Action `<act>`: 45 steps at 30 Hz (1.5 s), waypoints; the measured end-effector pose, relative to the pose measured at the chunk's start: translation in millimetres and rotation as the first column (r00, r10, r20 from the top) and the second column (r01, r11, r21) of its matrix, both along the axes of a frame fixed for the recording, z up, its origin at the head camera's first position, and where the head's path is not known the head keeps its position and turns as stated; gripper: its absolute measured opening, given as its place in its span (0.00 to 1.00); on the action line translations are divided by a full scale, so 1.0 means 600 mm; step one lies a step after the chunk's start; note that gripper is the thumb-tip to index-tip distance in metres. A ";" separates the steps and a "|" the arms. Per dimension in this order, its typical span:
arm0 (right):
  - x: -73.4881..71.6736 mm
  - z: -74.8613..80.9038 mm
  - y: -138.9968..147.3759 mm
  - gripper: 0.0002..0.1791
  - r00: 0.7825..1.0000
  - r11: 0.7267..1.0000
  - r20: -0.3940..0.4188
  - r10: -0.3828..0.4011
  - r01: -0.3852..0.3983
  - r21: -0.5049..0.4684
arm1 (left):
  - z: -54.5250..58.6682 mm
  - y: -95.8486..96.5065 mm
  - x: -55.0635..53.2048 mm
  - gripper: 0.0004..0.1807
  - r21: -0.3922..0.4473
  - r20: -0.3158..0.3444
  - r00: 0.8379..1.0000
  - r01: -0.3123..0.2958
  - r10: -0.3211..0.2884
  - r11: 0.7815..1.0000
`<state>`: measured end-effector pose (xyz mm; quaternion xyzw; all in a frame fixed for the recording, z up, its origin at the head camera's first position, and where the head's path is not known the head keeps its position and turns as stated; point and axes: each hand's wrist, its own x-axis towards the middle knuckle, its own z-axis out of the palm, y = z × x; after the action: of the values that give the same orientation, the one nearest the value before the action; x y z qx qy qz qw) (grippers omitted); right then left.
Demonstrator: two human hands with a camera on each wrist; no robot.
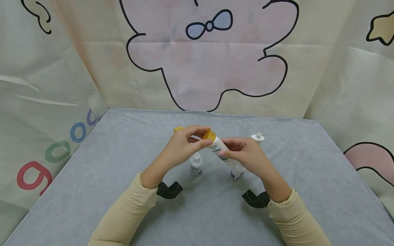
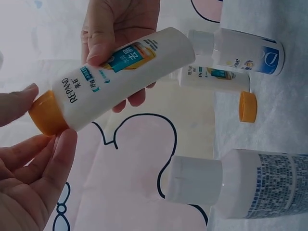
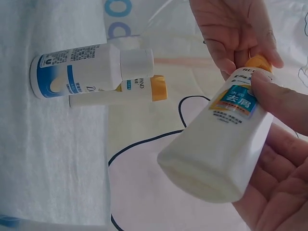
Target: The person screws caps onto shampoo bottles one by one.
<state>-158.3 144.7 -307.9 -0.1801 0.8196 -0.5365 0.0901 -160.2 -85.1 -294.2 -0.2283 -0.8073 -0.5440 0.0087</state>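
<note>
A white bottle held up in the air, tipped sideways.
It is above the tabletop, with its orange cap pointing up to the left; the left grip pinches the cap and the right grip is wrapped round the body. I'd guess it is light enough to lift easily, but I can't see how full it is. The plastic looks smooth, so it may slip, and a hard squeeze might dent its sides. It probably won't break. Best to hold the body firmly and pinch the cap by its sides.
</note>
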 end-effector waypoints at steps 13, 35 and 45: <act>0.006 0.002 -0.004 0.20 0.995 1.000 -0.091 0.030 -0.030 0.004 | -0.003 -0.004 -0.001 0.19 -0.023 -0.136 0.990 0.042 -0.045 0.999; 0.005 0.002 -0.001 0.20 0.996 0.999 -0.076 0.052 -0.050 0.016 | -0.005 -0.007 -0.005 0.20 -0.026 -0.102 0.991 0.084 -0.086 0.996; 0.001 0.000 0.002 0.21 0.995 0.996 -0.044 0.084 -0.084 0.005 | -0.002 -0.010 -0.003 0.19 -0.032 -0.136 0.984 0.112 -0.116 0.993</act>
<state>-157.9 145.8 -308.2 -0.2262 0.8138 -0.5269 0.0945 -162.2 -90.9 -295.7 -0.3113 -0.7971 -0.5166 0.0306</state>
